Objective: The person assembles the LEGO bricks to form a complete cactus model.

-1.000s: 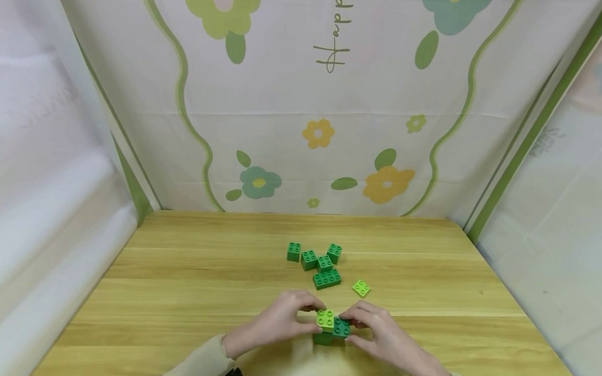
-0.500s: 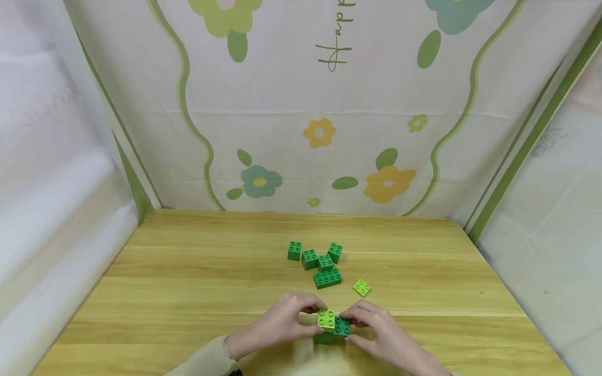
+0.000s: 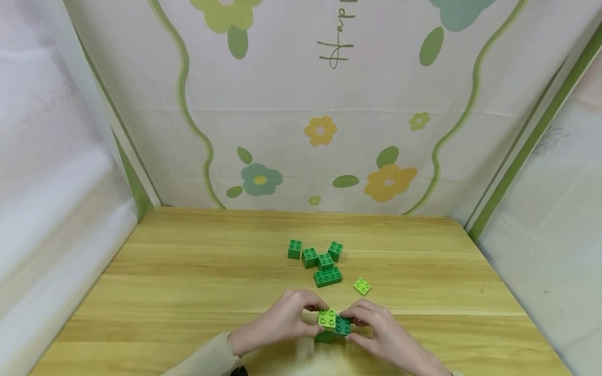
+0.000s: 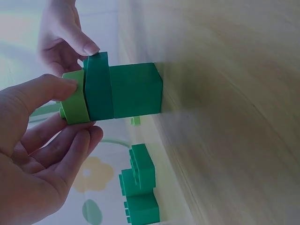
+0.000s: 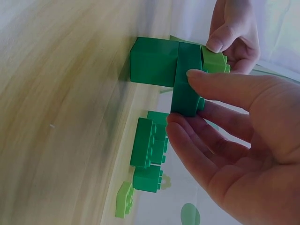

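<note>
A small stack of toy building bricks stands on the table between the two hands. At its base is a green brick (image 4: 137,90); across that lies a dark green brick (image 5: 185,89), which sticks out to the right. A lime green brick (image 3: 327,318) sits on the left part of the dark green one. The left hand (image 3: 281,321) pinches the lime brick between thumb and fingers. With thumb and fingertips, the right hand (image 3: 383,334) pinches the overhanging end of the dark green brick.
Beyond the hands lies a loose long green brick (image 3: 327,276), with several smaller green bricks (image 3: 310,257) behind it. A flat lime brick (image 3: 362,286) rests to their right on the wooden table (image 3: 194,280). Printed fabric (image 3: 277,89) walls stand at the back and sides.
The hands and the stack keep nearly the same pose. The whole head view shifts only slightly.
</note>
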A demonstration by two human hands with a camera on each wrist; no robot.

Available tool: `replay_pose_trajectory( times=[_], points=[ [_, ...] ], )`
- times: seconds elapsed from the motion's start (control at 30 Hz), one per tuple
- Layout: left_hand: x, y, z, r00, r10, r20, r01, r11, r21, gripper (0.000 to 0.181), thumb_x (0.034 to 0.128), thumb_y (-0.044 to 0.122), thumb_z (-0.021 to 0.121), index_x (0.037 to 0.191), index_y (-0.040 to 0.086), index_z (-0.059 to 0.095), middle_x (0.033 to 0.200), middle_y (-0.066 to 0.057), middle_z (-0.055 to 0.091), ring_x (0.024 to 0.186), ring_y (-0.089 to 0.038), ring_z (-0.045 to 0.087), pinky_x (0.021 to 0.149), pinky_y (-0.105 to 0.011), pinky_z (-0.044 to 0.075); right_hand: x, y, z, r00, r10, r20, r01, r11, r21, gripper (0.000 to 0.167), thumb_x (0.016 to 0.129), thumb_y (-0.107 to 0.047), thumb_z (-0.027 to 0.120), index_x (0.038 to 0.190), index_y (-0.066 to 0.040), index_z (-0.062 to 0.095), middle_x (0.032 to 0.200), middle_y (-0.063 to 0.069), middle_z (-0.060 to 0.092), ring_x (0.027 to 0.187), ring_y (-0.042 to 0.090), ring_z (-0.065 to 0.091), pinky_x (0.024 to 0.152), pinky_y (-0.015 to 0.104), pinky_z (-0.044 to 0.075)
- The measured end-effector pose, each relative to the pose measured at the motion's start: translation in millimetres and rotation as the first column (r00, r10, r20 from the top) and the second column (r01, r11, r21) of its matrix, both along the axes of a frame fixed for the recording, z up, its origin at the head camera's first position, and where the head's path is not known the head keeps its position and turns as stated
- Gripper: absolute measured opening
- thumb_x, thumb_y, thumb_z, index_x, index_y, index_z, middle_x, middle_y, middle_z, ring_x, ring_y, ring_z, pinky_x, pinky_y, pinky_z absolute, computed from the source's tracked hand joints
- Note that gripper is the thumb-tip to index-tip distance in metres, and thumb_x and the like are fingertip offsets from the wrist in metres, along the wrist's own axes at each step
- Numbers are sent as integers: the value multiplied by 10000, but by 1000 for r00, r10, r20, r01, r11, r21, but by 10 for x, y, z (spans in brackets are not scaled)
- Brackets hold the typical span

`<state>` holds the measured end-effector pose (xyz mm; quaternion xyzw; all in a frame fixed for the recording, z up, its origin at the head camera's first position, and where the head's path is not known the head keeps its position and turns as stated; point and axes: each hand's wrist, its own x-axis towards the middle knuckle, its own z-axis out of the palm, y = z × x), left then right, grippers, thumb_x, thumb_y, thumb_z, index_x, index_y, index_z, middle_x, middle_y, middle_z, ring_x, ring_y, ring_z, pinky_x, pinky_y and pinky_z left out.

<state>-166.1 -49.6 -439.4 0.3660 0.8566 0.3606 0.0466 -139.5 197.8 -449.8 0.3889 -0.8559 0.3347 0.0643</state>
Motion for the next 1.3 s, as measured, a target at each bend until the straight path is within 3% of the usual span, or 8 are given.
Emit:
replay_pose_trajectory(
  times=[0.17, 0.43, 0.8, 1.3],
  points=[
    [16, 10, -9, 1000, 5, -3, -5, 1000, 25, 279, 784, 88, 815, 1050, 57, 739, 1021, -40, 762, 916, -28, 676, 810, -148, 573, -5, 7, 16, 1000, -8, 16, 7, 1000, 11, 376, 774, -33, 802, 1127, -76, 680, 1053, 16, 686, 905, 80, 672, 725, 224, 608],
    [64, 37, -42, 996, 34, -77, -32, 999, 20, 305, 766, 87, 823, 1059, 84, 736, 1033, -28, 763, 949, -53, 688, 842, -132, 558, 2, 13, 29, 999, -17, 36, 17, 1000, 15, 366, 784, -50, 799, 1128, -86, 682, 1059, 12, 686, 912, 76, 671, 734, 221, 608],
    [88, 21, -64, 998, 45, -51, -43, 999, 23, 329, 774, 99, 821, 1087, 93, 721, 1073, -23, 753, 984, -70, 687, 865, -149, 558, -2, 15, 6, 1000, -7, 28, 7, 1000, 3, 376, 780, -35, 799, 1132, -85, 679, 1060, 16, 686, 914, 88, 676, 732, 237, 613],
    [70, -36, -121, 997, 23, -78, -19, 999, 50, 338, 797, 150, 821, 1107, 106, 695, 1094, -10, 740, 990, -55, 670, 869, -153, 556, -19, 5, 19, 1000, 10, 17, -10, 1000, 3, 383, 778, -19, 797, 1136, -82, 678, 1065, 18, 687, 915, 92, 676, 735, 229, 612]
  ],
)
